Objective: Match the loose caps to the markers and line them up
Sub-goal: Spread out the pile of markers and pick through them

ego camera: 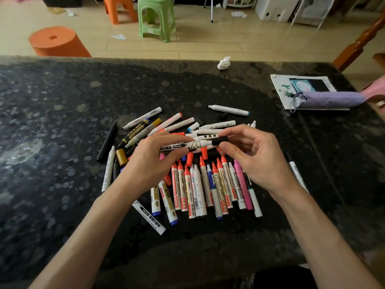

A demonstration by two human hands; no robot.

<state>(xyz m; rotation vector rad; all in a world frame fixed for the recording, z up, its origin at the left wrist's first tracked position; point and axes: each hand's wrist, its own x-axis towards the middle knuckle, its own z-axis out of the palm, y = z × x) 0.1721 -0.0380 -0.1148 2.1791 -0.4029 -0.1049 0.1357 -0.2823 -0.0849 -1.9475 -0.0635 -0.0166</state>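
Note:
My left hand [154, 159] grips the barrel of a white marker [191, 145] held level above the pile. My right hand [250, 151] pinches a black cap [220, 140] that sits on the marker's right end. Below the hands, several capped markers [210, 188] lie side by side, most with red caps, one pink, some blue. A loose red cap [204, 152] and a gold cap [121, 157] lie among scattered markers. More white markers [216, 125] lie behind the hands, and a white marker with a blue end [229, 110] lies further back.
The dark speckled table [62, 122] holds a crumpled tissue [224, 63] at the back, a paper sheet [279, 90] with a folded purple umbrella [331, 99] at the right, and a lone marker [296, 174] at the right. Orange and green stools [156, 17] stand beyond.

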